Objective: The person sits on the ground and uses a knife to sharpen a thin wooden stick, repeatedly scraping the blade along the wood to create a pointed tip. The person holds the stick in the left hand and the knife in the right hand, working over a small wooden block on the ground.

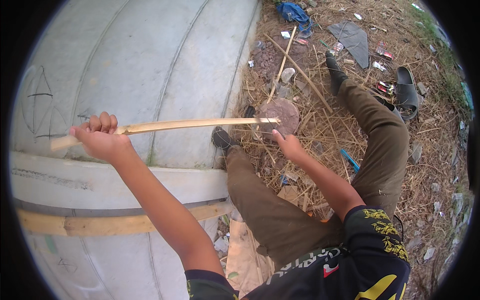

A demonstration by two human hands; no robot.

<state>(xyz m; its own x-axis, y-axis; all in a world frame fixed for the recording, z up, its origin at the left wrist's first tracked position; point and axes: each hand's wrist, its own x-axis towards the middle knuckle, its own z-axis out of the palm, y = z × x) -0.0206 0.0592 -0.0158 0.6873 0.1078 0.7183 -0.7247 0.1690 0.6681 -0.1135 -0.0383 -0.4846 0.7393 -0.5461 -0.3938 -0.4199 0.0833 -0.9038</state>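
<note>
Dark shirt [345,275]; hands [102,140] apart, left clenching pale strip [195,124].

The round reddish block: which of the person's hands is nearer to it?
Right. The right hand is by the near edge of the round reddish block; the left hand is well off to its left, around the pale strip.

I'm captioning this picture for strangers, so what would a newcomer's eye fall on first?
Probably the long pale strip crossing the view, one end in the left hand, the other over a round reddish stone on the ground. Near that end, the right hand holds a thin dark tool, hard to make out. At the upper right, dark sandals lie beside the bent leg.
</note>
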